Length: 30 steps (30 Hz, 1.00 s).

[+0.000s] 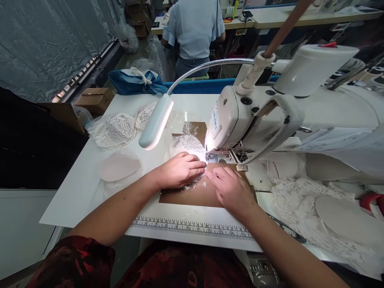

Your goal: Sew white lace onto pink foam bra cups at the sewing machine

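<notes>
A white lace bra cup [187, 145] lies on the brown board under the needle area of a white sewing machine [228, 116]. My left hand [181, 170] rests over the cup, its fingers bent and close together on the lace near the needle. At the cup's right edge, just in front of the presser foot, my right hand [231, 188] pinches the border with its index finger reaching forward and the others curled. The two hands' fingertips nearly meet there. The cup's lower part is partly hidden beneath my left hand.
Lace cups [112, 130] and a smooth beige cup [120, 167] lie to the left. More lace [309, 208] is piled at right. A lamp [156, 122] hangs over the table. A printed ruler [192, 229] runs along the front edge. Another person [195, 32] sits beyond.
</notes>
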{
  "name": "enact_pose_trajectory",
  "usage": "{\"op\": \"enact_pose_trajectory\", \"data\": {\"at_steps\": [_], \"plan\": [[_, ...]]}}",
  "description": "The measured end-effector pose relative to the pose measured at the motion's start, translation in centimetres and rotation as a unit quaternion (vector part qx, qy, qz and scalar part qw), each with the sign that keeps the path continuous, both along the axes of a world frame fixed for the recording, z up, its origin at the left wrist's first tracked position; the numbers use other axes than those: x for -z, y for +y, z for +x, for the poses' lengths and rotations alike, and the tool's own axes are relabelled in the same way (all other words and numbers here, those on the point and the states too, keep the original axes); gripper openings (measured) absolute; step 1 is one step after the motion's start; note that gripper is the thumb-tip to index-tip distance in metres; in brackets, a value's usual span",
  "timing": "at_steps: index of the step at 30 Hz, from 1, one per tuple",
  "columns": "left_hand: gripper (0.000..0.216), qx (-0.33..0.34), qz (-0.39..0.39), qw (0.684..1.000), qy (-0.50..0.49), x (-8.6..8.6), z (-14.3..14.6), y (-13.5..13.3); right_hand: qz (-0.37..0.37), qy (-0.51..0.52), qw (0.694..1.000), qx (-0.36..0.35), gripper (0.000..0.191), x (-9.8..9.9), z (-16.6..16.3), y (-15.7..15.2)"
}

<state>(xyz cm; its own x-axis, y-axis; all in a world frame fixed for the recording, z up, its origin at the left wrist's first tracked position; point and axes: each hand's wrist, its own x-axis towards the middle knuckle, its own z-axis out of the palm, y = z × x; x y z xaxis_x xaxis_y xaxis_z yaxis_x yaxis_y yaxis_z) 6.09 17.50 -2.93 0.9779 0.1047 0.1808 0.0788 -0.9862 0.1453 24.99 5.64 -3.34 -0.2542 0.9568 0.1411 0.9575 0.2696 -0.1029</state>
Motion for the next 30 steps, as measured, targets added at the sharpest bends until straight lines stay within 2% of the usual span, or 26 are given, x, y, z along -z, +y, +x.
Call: {"op": "enact_pose_trajectory", "data": {"at_steps": [5, 12, 22, 26, 30], "plan": [[0.031, -0.008, 0.002, 1.000, -0.006, -0.2, 0.1, -0.3, 0.000, -0.004, 1.000, 0.011, 0.034, 0.0, -0.2, -0.1], [0.034, -0.064, -0.023, 0.997, -0.021, 0.0, 0.5, -0.7, 0.016, -0.017, 0.999, 0.035, 0.041, 0.5, -0.1, 0.4], [0.035, -0.077, -0.038, 0.996, -0.037, 0.1, 0.6, -0.6, 0.022, -0.010, 0.997, 0.072, 0.044, 0.4, 0.1, 1.1], [0.033, -0.069, -0.063, 0.994, -0.052, 0.1, 0.3, -0.3, 0.013, 0.012, 0.999, 0.047, 0.043, 0.2, 0.5, 0.8], [0.030, -0.053, -0.079, 0.993, -0.064, -0.2, 0.0, -0.1, 0.003, 0.054, 0.998, -0.013, 0.044, 0.3, 0.8, 0.4]]}}
